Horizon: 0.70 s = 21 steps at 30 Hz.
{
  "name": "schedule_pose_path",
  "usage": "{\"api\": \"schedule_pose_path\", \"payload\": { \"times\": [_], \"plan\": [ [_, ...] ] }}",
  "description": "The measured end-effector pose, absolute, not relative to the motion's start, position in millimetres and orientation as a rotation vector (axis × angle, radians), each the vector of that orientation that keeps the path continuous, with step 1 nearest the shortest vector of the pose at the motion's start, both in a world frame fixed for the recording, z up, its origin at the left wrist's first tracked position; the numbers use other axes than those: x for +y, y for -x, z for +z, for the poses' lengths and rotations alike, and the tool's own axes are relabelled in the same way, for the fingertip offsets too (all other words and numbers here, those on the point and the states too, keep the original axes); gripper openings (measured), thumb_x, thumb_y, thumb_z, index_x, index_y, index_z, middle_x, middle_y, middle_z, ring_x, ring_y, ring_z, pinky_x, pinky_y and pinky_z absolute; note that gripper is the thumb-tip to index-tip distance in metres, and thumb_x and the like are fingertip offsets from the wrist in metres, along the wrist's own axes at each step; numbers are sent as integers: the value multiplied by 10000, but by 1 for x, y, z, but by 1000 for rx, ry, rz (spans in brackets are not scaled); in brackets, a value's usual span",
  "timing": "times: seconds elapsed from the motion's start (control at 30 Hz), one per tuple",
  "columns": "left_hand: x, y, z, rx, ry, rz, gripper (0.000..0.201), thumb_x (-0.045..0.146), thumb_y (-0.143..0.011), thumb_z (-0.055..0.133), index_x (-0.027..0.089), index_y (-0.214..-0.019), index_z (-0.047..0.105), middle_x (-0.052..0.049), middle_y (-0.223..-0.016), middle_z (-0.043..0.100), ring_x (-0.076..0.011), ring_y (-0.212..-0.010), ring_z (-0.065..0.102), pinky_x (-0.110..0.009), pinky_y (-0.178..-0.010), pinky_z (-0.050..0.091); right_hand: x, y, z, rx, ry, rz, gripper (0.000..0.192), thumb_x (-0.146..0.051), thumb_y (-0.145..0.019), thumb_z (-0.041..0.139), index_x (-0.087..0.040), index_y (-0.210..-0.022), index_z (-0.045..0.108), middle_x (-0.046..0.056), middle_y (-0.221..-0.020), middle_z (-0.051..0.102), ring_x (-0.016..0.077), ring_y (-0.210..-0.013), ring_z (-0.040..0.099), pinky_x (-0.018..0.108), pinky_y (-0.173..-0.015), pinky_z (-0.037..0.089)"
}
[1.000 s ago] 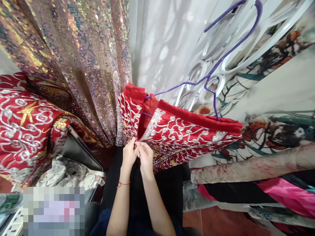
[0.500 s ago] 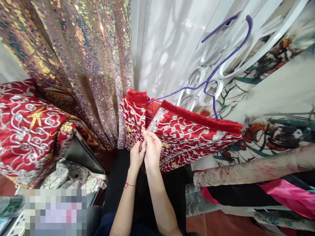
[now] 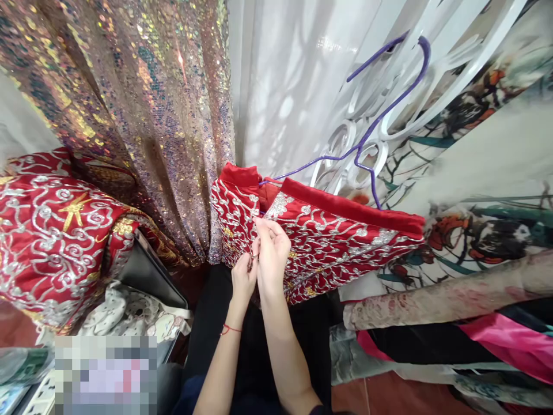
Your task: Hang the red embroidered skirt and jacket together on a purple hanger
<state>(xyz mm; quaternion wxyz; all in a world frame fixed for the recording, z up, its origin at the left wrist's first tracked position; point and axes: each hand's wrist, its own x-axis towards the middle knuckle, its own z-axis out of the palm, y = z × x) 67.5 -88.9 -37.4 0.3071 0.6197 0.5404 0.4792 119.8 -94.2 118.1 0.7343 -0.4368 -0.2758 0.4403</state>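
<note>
A red skirt with silver and gold embroidery and a plain red waistband hangs tilted on a purple hanger. Its front parts in a gap below the band. My left hand, a red string round its wrist, is closed at the lower end of this gap, pinching the cloth there. Beside and slightly above it, my right hand is closed in a pinch, fingertips against the gap's edge. A small dark bit shows between the hands, too small to name. Whatever the right fingertips grip is hidden.
A sequined curtain hangs at the left, above another red embroidered garment. White scrollwork stands behind the hanger. At the right are a bird-patterned panel, a fabric roll and folded cloths. A black case leans at the left.
My right hand has shifted slightly up along the gap, while my left hand stays low, so the two fingertips are farther apart. The view has shifted a little.
</note>
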Motion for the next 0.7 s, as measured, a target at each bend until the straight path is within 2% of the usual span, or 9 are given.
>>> {"api": "schedule_pose_path", "payload": {
  "times": [0.1, 0.17, 0.23, 0.33, 0.4, 0.43, 0.5, 0.6, 0.7],
  "plan": [
    [-78, -60, -25, 1315, -1685, 1178, 233, 390, -917, 519, 201, -787, 562, 5, -705, 588, -123, -621, 522, -237, -631, 431, -100, -137, 117, -842, 1017, 962, 280, -441, -833, 692, -173, -911, 667, -66, -604, 546, 47, -421, 435, 202, -416, 358],
    [-63, -50, -5, 1116, -1763, 1041, 243, 405, -921, 545, 188, -815, 574, 16, -713, 585, -116, -643, 532, -235, -666, 444, -115, -162, 115, -1076, 1125, 813, 274, -421, -890, 638, -175, -998, 691, -27, -665, 627, 82, -478, 524, 231, -480, 441],
    [-44, -39, 24, 999, -1843, 1045, 248, 425, -899, 613, 185, -840, 595, 8, -752, 603, -127, -708, 564, -239, -688, 448, -137, -197, 116, -1231, 1270, 343, 208, -354, -932, 599, -187, -968, 718, 21, -755, 694, 118, -571, 599, 262, -545, 478],
    [-11, -28, 74, 1184, -1770, 1645, 237, 424, -941, 581, 193, -986, 605, -36, -923, 637, -142, -814, 583, -269, -760, 457, -169, -260, 124, -1143, 1359, -577, 137, -282, -918, 616, -192, -883, 712, 64, -827, 717, 192, -756, 657, 352, -735, 517],
    [13, -28, 104, 1270, -1742, 1931, 276, 440, -955, 569, 195, -1073, 614, -79, -1081, 630, -180, -1028, 574, -321, -936, 439, -180, -299, 132, -968, 1483, -908, 276, -374, -889, 647, -154, -1048, 698, 133, -967, 706, 285, -934, 654, 429, -810, 509],
    [24, -29, 116, 1241, -1739, 1967, 311, 463, -950, 577, 196, -1103, 615, -87, -1128, 626, -192, -1091, 564, -339, -993, 419, -182, -316, 135, -954, 1581, -951, 429, -452, -871, 653, -126, -1150, 667, 183, -1090, 685, 338, -1045, 630, 473, -863, 494],
    [46, -33, 134, 1053, -1764, 1863, 355, 508, -949, 564, 192, -1093, 633, -75, -1081, 644, -179, -1023, 592, -330, -966, 442, -181, -341, 138, -928, 1790, -769, 515, -561, -912, 536, -109, -1122, 666, 204, -1061, 677, 362, -1039, 621, 482, -864, 479],
    [67, -31, 146, 860, -1782, 1703, 343, 526, -913, 617, 187, -950, 655, -24, -867, 635, -135, -794, 582, -279, -810, 472, -174, -360, 137, -988, 1804, -215, 560, -630, -953, 374, -170, -808, 659, 87, -715, 623, 257, -716, 600, 376, -685, 463],
    [70, -23, 149, 758, -1733, 1678, 326, 512, -905, 636, 195, -833, 618, 9, -763, 582, -107, -691, 529, -239, -712, 451, -165, -362, 137, -1041, 1589, -63, 488, -617, -935, 448, -195, -753, 611, 17, -656, 566, 180, -624, 514, 314, -627, 417]
  ]
}}
